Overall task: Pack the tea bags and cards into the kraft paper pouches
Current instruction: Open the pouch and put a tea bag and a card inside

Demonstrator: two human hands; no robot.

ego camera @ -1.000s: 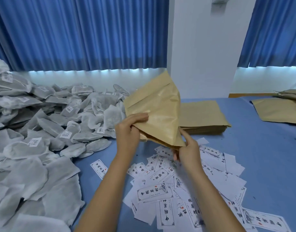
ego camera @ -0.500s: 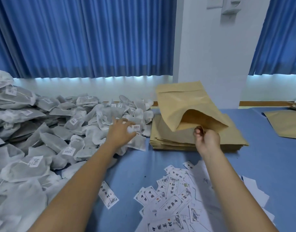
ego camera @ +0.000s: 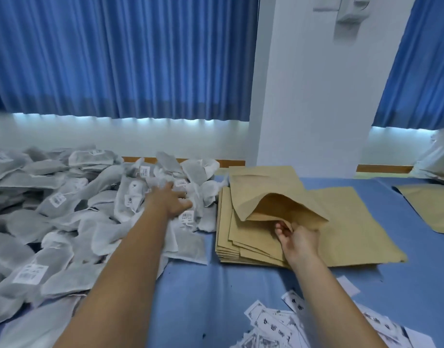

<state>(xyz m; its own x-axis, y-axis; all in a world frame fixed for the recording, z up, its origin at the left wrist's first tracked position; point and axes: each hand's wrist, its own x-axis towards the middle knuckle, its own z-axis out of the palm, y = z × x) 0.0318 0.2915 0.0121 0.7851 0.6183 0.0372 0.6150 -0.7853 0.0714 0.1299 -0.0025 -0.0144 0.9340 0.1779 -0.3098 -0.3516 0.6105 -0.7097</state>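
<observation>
Your left hand (ego camera: 172, 200) is lying far out on the heap of tea bags (ego camera: 65, 222), which is covering the left part of the blue table (ego camera: 215, 297). The fingers are stretched forward and rather flat, touching the white bags near the right edge of the heap; the hand is a little blurred, but no finger is curling around any bag. Just under your thumb one tea bag with a printed label (ego camera: 187, 217) is lying. Your right hand (ego camera: 297, 238) is holding one kraft paper pouch (ego camera: 271, 194): the thumb and fingers are pinching the lower lip of its mouth, and the mouth is standing open toward you, so that you are seeing the darker inside. This pouch is hanging tilted above the stack of flat pouches (ego camera: 346, 237), which is lying on the table just beside the tea bags, on their right. The cards (ego camera: 273, 325), white with black print, are lying scattered near you at the bottom, well apart from the stack and under your right forearm. Another flat pouch (ego camera: 426, 209) is lying alone at the right edge of the table. Behind the table blue curtains (ego camera: 115, 59) are hanging on both sides of a white pillar (ego camera: 311, 96).
</observation>
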